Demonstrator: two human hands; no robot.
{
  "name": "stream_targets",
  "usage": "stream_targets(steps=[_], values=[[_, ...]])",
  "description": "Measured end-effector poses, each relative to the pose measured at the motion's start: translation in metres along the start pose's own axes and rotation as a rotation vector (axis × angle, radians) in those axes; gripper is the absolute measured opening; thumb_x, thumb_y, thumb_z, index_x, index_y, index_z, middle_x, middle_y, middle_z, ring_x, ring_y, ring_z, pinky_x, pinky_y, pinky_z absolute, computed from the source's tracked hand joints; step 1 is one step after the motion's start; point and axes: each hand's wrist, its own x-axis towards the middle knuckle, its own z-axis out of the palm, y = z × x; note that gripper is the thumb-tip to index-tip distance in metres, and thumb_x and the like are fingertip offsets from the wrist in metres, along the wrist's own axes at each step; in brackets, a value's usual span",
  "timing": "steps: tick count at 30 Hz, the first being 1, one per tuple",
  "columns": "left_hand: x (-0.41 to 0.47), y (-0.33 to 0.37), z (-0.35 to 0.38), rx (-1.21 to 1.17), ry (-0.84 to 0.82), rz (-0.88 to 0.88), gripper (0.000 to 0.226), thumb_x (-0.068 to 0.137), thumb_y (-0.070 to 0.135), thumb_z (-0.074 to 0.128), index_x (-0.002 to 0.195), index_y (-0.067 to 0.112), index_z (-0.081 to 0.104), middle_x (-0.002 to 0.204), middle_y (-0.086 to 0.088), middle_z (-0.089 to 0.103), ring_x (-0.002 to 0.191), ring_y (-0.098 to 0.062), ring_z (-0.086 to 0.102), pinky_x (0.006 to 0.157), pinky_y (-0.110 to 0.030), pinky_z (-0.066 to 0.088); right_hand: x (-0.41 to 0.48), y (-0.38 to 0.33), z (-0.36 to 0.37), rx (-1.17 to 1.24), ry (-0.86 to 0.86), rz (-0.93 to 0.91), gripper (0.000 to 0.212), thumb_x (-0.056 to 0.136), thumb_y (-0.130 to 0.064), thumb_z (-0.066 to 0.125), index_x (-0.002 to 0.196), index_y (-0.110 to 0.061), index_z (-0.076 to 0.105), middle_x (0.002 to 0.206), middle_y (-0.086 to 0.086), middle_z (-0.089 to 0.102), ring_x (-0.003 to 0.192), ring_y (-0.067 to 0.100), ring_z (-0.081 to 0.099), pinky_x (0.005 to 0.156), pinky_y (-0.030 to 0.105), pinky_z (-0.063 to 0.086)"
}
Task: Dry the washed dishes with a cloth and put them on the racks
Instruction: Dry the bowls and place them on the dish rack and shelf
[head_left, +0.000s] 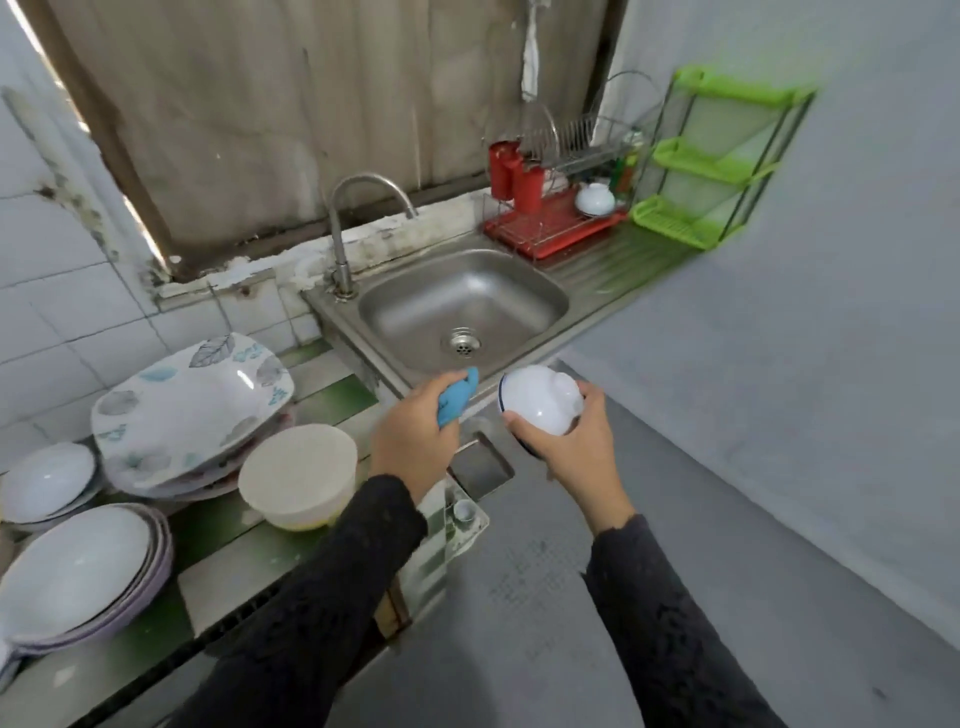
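Note:
My right hand (576, 447) grips a small white bowl (540, 397) with a blue rim, held upside down in front of the sink. My left hand (415, 436) holds a bunched blue cloth (457, 397) just left of the bowl, apart from it. On the counter at the left lie washed dishes: a square leaf-patterned plate (192, 405) on a stack, a cream bowl (298, 473) turned over, and stacked white plates (78, 571). At the back right stands a red dish rack (550, 223) holding one white bowl (595, 199).
A steel sink (462, 306) with a curved tap (343, 234) lies ahead. A green three-tier shelf (722, 156) stands against the right wall beside the rack. Red cups (514, 176) hang on the rack. More white bowls (47, 483) sit at the far left.

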Motion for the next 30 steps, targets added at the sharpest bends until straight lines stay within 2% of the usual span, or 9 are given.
stream_targets(steps=[5,8,11,13,16,20,22,25,30], values=[[0.033,0.041,0.056,0.016,-0.053,0.066,0.052,0.083,0.004,0.056,0.130,0.027,0.059,0.114,0.004,0.068,0.093,-0.020,0.062,0.076,-0.029,0.047,0.038,0.004,-0.058,-0.038,0.075,-0.045,0.084,0.059,-0.052,0.092,0.124,-0.026,0.046,0.122,-0.007,0.053,0.111,0.016,0.058,0.089,0.047,0.057],[0.057,0.061,0.089,0.009,-0.107,0.091,0.051,0.084,0.006,0.056,0.128,0.032,0.058,0.113,0.005,0.067,0.092,-0.019,0.063,0.078,-0.038,0.054,0.063,0.010,-0.084,-0.065,0.121,-0.064,0.080,0.058,-0.053,0.091,0.120,-0.028,0.046,0.120,-0.007,0.052,0.109,0.016,0.058,0.085,0.048,0.058],[0.081,0.072,0.115,-0.015,-0.110,0.115,0.052,0.082,0.003,0.055,0.127,0.029,0.059,0.117,0.007,0.065,0.098,-0.018,0.062,0.082,-0.040,0.054,0.087,0.014,-0.105,-0.094,0.144,-0.086,0.077,0.060,-0.050,0.092,0.118,-0.032,0.044,0.121,-0.007,0.050,0.111,0.018,0.056,0.084,0.047,0.058],[0.101,0.076,0.135,-0.011,-0.123,0.140,0.052,0.082,0.002,0.055,0.127,0.028,0.059,0.115,0.006,0.066,0.098,-0.018,0.062,0.082,-0.039,0.053,0.109,0.020,-0.117,-0.101,0.156,-0.084,0.078,0.063,-0.046,0.093,0.121,-0.031,0.043,0.121,-0.008,0.048,0.111,0.018,0.056,0.083,0.046,0.059],[0.134,0.084,0.165,0.017,-0.127,0.164,0.051,0.082,0.002,0.055,0.127,0.025,0.060,0.111,0.003,0.068,0.093,-0.019,0.063,0.077,-0.034,0.052,0.147,0.030,-0.133,-0.112,0.168,-0.096,0.082,0.059,-0.052,0.092,0.122,-0.032,0.043,0.121,-0.011,0.047,0.111,0.019,0.056,0.079,0.048,0.060],[0.192,0.093,0.208,-0.007,-0.145,0.130,0.049,0.084,0.001,0.054,0.127,0.025,0.060,0.104,0.002,0.068,0.085,-0.016,0.060,0.071,-0.027,0.045,0.216,0.038,-0.152,-0.146,0.194,-0.109,0.080,0.062,-0.047,0.093,0.123,-0.030,0.042,0.122,-0.007,0.047,0.112,0.018,0.054,0.084,0.044,0.059],[0.226,0.101,0.227,-0.017,-0.152,0.105,0.050,0.086,0.001,0.053,0.129,0.025,0.059,0.110,0.001,0.066,0.087,-0.015,0.057,0.074,-0.026,0.043,0.254,0.036,-0.161,-0.166,0.198,-0.122,0.078,0.064,-0.042,0.093,0.122,-0.030,0.042,0.122,-0.005,0.048,0.111,0.018,0.054,0.086,0.040,0.057],[0.283,0.116,0.254,-0.008,-0.160,0.067,0.048,0.087,0.002,0.053,0.130,0.025,0.058,0.114,-0.001,0.066,0.095,-0.021,0.060,0.081,-0.033,0.048,0.316,0.032,-0.174,-0.202,0.183,-0.126,0.080,0.065,-0.041,0.093,0.125,-0.026,0.042,0.125,-0.001,0.049,0.113,0.019,0.052,0.089,0.035,0.053],[0.365,0.131,0.293,-0.016,-0.139,0.089,0.048,0.087,0.006,0.056,0.129,0.029,0.058,0.126,0.008,0.064,0.112,-0.017,0.059,0.095,-0.038,0.049,0.409,0.035,-0.191,-0.257,0.162,-0.149,0.087,0.063,-0.044,0.094,0.130,-0.018,0.044,0.128,0.002,0.050,0.116,0.022,0.051,0.096,0.043,0.050]])
